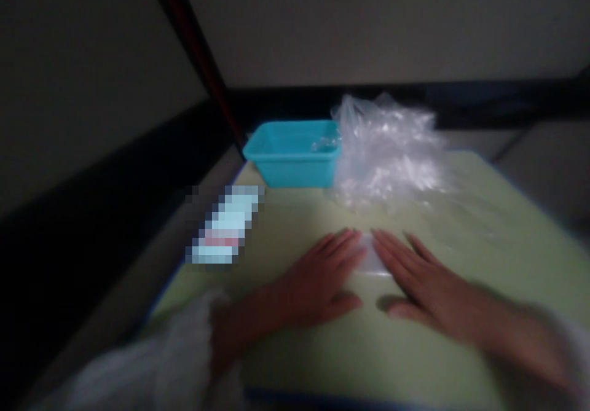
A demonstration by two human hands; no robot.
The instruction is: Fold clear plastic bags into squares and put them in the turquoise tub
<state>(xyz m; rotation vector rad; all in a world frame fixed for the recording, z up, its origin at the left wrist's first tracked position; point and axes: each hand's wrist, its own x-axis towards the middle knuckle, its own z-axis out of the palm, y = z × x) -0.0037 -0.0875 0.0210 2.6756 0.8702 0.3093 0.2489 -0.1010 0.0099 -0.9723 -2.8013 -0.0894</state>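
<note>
The left hand (pixel 327 279) and right hand (pixel 426 285) are lying flat, grips uncurled, clasping nothing, seemingly pinning a small, flat, translucent plastic sheet (pixel 372 265) against the pale-green tabletop (pixel 369 356).

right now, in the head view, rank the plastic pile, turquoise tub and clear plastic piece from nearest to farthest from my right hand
1. Clear plastic piece: at the left edge of your right hand
2. Plastic pile: beyond the hand
3. Turquoise tub: beyond, farther left
</note>
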